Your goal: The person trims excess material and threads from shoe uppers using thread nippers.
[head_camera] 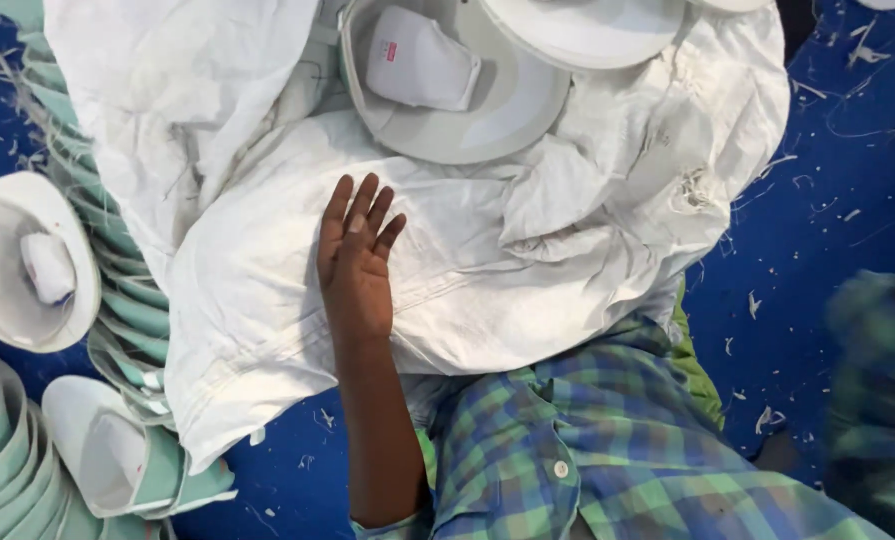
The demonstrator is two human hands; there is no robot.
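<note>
We see a white woven sack (447, 270) on a deep blue floor (847, 200) flecked with white threads. Our shirt (607, 450) is a green-and-blue check. At left, cap pieces (117, 300) are white and mint green.

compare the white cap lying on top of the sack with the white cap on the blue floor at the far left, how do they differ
The cap on the sack rests on the white woven sack, above the left hand; the cap on the floor lies on the blue floor beside a stack of green-trimmed caps. The sack cap looks larger in the picture and greyer inside; the floor cap looks smaller and whiter. Both lie with the inside up, showing a white inner patch.
</note>
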